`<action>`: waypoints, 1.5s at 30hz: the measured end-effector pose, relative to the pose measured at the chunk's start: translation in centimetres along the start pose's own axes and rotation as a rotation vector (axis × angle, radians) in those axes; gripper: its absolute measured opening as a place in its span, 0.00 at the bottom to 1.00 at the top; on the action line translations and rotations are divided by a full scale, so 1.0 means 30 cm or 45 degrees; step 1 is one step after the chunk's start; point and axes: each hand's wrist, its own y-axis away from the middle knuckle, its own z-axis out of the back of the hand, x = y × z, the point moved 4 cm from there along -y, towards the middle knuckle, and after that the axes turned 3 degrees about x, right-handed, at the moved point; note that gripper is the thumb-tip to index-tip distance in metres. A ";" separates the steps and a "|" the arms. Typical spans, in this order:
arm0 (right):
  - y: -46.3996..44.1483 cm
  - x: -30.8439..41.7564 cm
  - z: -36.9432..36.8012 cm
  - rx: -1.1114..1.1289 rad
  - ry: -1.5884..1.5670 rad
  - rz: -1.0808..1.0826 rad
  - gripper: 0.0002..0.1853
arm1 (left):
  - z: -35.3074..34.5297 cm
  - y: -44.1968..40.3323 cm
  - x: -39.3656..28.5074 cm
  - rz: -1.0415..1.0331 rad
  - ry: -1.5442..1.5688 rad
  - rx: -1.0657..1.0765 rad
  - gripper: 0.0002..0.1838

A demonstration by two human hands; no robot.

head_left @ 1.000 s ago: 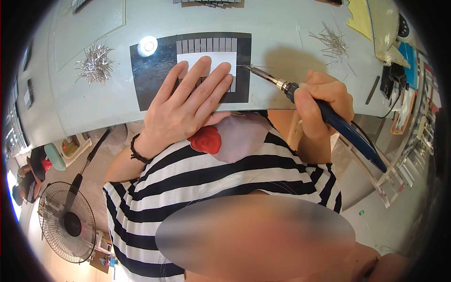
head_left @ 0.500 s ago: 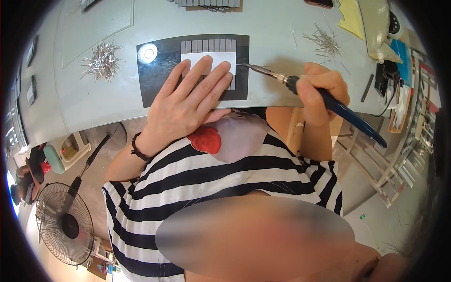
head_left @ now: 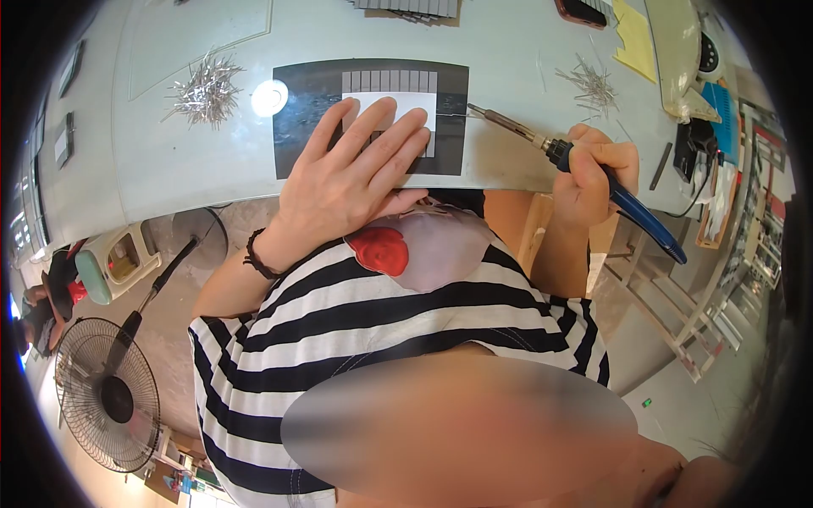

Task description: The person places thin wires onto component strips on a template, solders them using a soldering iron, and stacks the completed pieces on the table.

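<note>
Likely light, the soldering iron (head_left: 518,129) points toward ten o'clock, right hand (head_left: 597,173) clamped on its safer handle (head_left: 641,214); left hand (head_left: 343,182), fingers apart, rests on fragile-looking strips (head_left: 390,81).

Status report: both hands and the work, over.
Left hand flat over white sheet and gray strips. Right hand gripping soldering iron, tip by black mat's right edge. Thin wire piles off the mat, both sides.
</note>
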 end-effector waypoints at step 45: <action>-0.065 0.009 -0.032 0.377 0.044 0.056 0.09 | 0.003 -0.016 -0.011 -0.024 -0.010 0.074 0.30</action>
